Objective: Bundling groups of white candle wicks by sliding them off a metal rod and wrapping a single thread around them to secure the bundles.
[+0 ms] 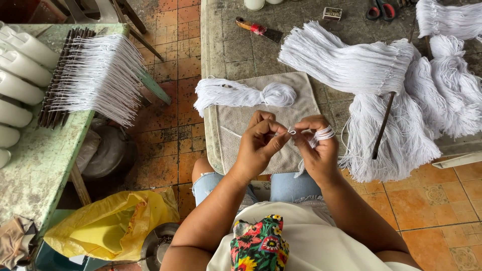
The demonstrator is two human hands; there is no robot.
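Hands (290, 143) on white string (291, 132), tied bundle (241, 94) beyond

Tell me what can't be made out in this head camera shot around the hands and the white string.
- Head view: the knot or loop between the left hand and right hand is too small to make out.
- White string bundles: cut off by the top and right edges.
- Scissors: cut off by the top edge.

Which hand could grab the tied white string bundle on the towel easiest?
The left hand, probably. The tied bundle lies on the towel up on its side, and the right hand has white string wrapped around its fingers, so it looks busier.
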